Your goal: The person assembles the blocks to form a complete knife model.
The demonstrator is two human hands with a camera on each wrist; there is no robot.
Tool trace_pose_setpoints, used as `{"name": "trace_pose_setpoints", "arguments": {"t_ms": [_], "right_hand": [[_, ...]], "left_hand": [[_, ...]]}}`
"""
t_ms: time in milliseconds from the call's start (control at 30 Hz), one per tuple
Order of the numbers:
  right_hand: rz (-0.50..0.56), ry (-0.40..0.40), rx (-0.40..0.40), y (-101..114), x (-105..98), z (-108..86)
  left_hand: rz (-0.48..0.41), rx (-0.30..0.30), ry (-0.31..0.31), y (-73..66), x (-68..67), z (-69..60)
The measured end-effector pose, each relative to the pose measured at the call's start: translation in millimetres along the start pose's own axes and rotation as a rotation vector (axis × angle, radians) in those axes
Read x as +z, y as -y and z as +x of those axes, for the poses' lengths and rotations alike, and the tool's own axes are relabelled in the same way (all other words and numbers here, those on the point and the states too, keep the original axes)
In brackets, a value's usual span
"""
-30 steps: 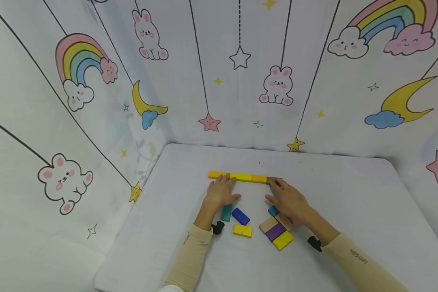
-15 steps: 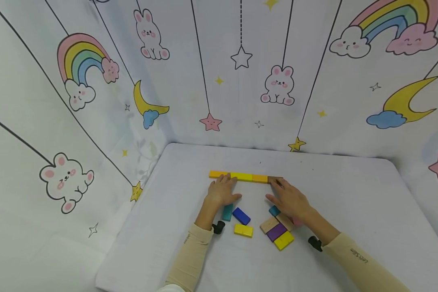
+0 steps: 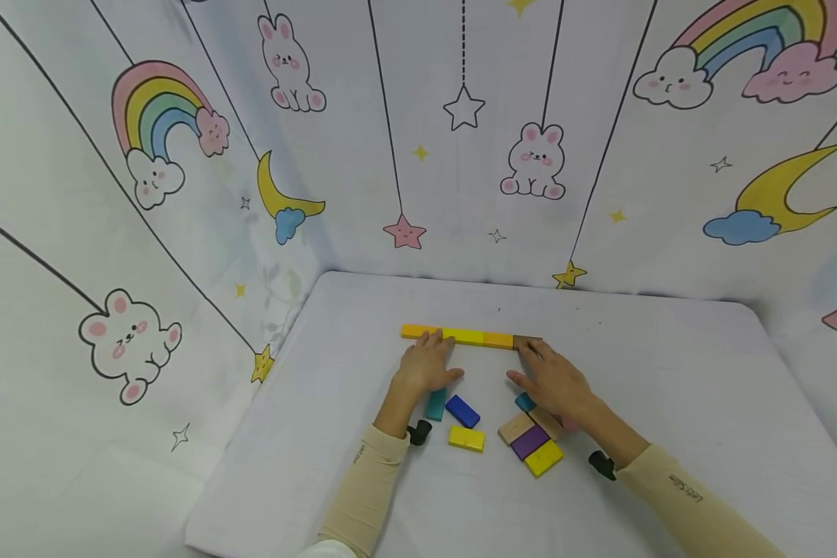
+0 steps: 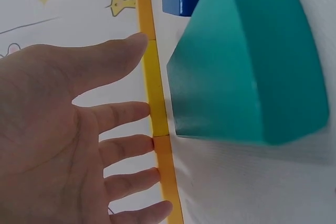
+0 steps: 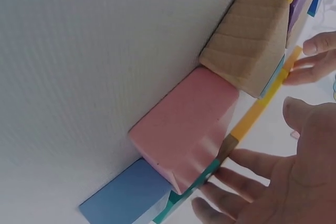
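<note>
A straight row of blocks runs across the white table in the head view: an orange block (image 3: pixel 413 331), a yellow block (image 3: pixel 464 337), another orange block (image 3: pixel 498 341) and a brown block (image 3: pixel 526 340). Fingertips of my left hand (image 3: pixel 425 367) rest along the near side of the orange and yellow blocks, fingers extended and thumb apart. At the other end, my right hand (image 3: pixel 556 385) has its extended fingers at the brown block (image 5: pixel 227 146). In the right wrist view a green block (image 5: pixel 202 177) lies beyond it, partly hidden. Neither hand grips anything.
Near the left wrist lie a teal block (image 3: pixel 435 404), a blue block (image 3: pixel 463 411) and a yellow block (image 3: pixel 466 439). Under the right forearm sits a cluster with wooden blocks (image 3: pixel 516 428), a purple block (image 3: pixel 530 442) and another yellow block (image 3: pixel 544 459). A pink block (image 5: pixel 184 119) is close by.
</note>
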State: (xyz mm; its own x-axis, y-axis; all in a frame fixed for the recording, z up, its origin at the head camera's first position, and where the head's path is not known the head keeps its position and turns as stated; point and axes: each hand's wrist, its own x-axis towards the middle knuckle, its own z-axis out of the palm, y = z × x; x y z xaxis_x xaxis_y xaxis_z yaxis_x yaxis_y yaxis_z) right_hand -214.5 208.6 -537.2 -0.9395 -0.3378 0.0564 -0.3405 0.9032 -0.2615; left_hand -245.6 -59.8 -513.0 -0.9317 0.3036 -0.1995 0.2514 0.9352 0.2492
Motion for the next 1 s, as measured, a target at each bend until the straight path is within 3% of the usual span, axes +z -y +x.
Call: {"name": "trace_pose_setpoints", "arguments": {"t_ms": [233, 467, 733, 1000], "right_hand": [[0.001, 0.012, 0.000, -0.7, -1.7, -0.1], [0.009, -0.031, -0.049, -5.2, -3.0, -3.3], [0.027, -0.011, 0.050, -2.7, -10.1, -11.7], [-0.016, 0.003, 0.100, 5.4, -25.5, -28.2]], "left_hand": [[0.016, -0.011, 0.014, -1.2, 1.3, 1.1], [0.015, -0.010, 0.029, -4.3, 1.2, 0.0], [0.015, 0.004, 0.009, -4.9, -1.4, -3.0], [0.027, 0.013, 0.006, -1.6, 0.0, 0.0]]}}
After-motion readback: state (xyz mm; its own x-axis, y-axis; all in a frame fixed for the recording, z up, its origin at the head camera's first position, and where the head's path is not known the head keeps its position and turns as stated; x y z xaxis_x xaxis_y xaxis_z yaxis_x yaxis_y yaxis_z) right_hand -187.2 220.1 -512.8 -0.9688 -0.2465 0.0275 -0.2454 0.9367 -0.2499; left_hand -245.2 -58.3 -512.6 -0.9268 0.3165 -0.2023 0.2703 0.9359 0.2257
